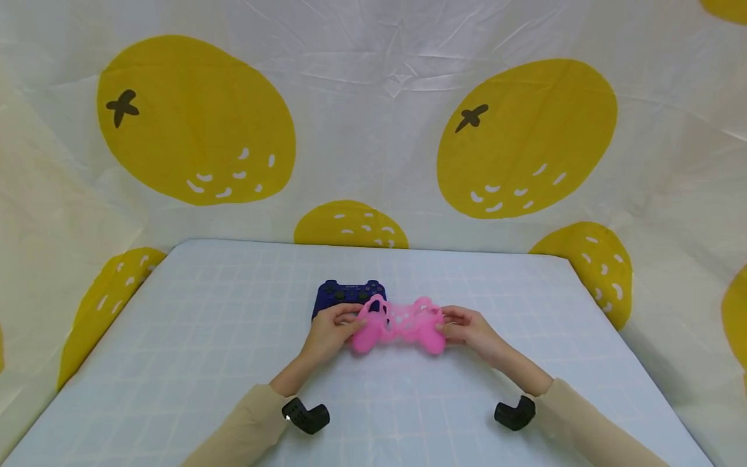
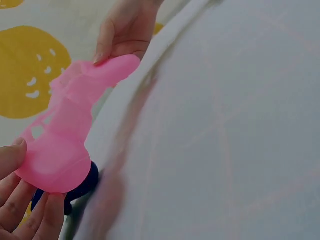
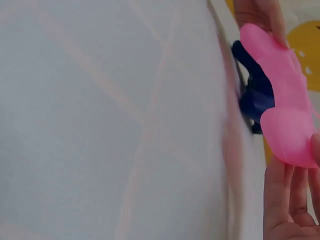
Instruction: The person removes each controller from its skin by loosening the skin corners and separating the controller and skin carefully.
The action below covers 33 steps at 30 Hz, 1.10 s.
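A pink silicone game controller cover (image 1: 403, 324) is held up above the table between both hands. My left hand (image 1: 331, 332) pinches its left grip, thumb on the near face and fingers behind. On the opposite side, my right hand (image 1: 471, 332) pinches the right grip the same way. Openings show in the cover, and through the left one part of a dark blue game controller (image 1: 341, 293) is visible. That controller lies on the table behind the cover and left hand, partly hidden by them. In the right wrist view, the cover (image 3: 287, 135) hangs clear of the controller (image 3: 257, 97).
The table (image 1: 233, 285) has a pale blue cloth with a faint grid. Behind it hangs a white sheet (image 1: 362, 130) printed with large yellow fruit shapes. Each wrist carries a black camera (image 1: 306, 416).
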Motion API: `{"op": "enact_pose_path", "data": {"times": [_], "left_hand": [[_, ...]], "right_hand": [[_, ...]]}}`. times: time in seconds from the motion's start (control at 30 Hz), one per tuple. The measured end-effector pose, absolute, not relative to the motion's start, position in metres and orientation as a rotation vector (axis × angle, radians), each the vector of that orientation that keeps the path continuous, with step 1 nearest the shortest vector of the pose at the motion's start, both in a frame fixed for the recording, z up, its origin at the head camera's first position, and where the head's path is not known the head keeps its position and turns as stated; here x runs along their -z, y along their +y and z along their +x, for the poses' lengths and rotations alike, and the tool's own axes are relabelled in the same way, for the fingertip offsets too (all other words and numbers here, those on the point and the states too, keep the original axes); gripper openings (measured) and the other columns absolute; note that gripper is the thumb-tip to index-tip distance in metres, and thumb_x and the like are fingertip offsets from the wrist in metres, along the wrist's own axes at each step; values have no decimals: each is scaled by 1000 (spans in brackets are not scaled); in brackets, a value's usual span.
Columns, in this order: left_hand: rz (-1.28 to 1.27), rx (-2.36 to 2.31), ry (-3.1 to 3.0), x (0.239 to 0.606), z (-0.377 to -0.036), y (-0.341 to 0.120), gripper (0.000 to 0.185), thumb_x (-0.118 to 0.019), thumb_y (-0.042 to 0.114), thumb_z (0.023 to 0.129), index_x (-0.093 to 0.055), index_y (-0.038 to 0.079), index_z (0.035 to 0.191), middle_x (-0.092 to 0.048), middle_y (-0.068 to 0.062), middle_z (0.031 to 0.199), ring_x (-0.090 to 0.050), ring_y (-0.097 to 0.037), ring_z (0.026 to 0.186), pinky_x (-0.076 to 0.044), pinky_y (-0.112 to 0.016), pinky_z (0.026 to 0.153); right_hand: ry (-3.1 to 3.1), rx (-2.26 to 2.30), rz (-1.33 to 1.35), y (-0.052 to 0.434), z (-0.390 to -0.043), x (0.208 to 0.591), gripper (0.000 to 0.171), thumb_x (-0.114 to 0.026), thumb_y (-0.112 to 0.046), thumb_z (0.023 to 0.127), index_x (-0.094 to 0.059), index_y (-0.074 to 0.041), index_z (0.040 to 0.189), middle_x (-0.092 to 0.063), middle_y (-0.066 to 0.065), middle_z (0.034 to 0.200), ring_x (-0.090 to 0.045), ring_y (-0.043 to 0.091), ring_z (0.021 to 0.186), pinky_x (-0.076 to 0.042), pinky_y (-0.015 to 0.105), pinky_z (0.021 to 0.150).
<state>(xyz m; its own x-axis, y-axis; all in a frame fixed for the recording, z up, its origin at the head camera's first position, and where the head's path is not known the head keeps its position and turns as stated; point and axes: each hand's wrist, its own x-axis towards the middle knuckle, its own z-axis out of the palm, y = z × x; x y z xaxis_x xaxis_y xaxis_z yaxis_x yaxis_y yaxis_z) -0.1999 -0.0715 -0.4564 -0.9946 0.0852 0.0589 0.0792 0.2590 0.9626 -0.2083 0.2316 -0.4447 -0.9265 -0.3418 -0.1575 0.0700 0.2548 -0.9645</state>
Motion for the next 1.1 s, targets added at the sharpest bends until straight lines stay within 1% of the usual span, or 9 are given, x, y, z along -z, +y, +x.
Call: {"op": "enact_pose_path", "data": {"times": [0.1, 0.23, 0.4, 0.6, 0.8, 0.9, 1.0, 1.1], "left_hand": [[193, -1939, 2498, 453, -202, -64, 29, -74, 15, 84, -70, 5, 110, -73, -12, 86, -64, -11, 66, -52, -22, 56], [197, -1940, 2535, 450, -207, -52, 27, -76, 16, 83, -71, 7, 108, -72, -10, 84, -61, -8, 62, -50, -20, 55], [243, -1923, 2590, 446, -216, -37, 26, -77, 17, 81, -72, 9, 106, -73, -8, 81, -60, -6, 57, -50, -21, 53], [285, -1906, 2556, 442, -227, -20, 29, -77, 17, 82, -71, 8, 108, -72, -9, 84, -61, -8, 56, -54, -25, 53], [291, -1828, 2600, 436, -240, -8, 28, -75, 19, 83, -71, 9, 109, -73, -9, 85, -61, -8, 54, -54, -25, 53], [292, -1780, 2653, 434, -246, -2, 28, -75, 21, 83, -71, 10, 108, -73, -10, 87, -61, -10, 54, -52, -23, 52], [308, -1740, 2696, 434, -251, 4, 28, -75, 23, 83, -72, 9, 108, -74, -10, 89, -63, -12, 60, -50, -21, 52], [329, -1721, 2699, 436, -254, 10, 29, -73, 22, 85, -70, 8, 110, -73, -12, 93, -66, -13, 64, -51, -21, 53]], "right_hand": [[2188, 1749, -209, 237, -209, 442, 48, -60, -13, 94, -45, 12, 132, -63, -5, 98, -61, 5, 88, -55, 25, 80], [2200, 1767, -192, 245, -212, 439, 48, -60, -14, 94, -45, 13, 131, -65, -8, 96, -62, 4, 88, -55, 25, 80], [2265, 1754, -175, 257, -218, 436, 50, -60, -17, 94, -46, 12, 132, -65, -9, 98, -62, 3, 88, -56, 27, 80], [2320, 1731, -102, 273, -223, 436, 51, -59, -20, 95, -45, 10, 134, -65, -11, 102, -61, 2, 89, -56, 28, 80], [2348, 1727, -77, 284, -228, 432, 53, -59, -23, 96, -44, 10, 135, -65, -13, 102, -60, 1, 89, -56, 28, 80], [2337, 1749, -71, 289, -230, 430, 53, -59, -22, 95, -44, 10, 135, -65, -15, 98, -61, 1, 89, -56, 28, 81], [2331, 1772, -69, 293, -232, 429, 53, -60, -21, 95, -43, 12, 134, -65, -18, 94, -61, 0, 87, -56, 27, 80], [2337, 1794, -59, 299, -234, 429, 53, -60, -19, 95, -43, 12, 134, -65, -19, 91, -62, 0, 86, -56, 25, 78]]}}
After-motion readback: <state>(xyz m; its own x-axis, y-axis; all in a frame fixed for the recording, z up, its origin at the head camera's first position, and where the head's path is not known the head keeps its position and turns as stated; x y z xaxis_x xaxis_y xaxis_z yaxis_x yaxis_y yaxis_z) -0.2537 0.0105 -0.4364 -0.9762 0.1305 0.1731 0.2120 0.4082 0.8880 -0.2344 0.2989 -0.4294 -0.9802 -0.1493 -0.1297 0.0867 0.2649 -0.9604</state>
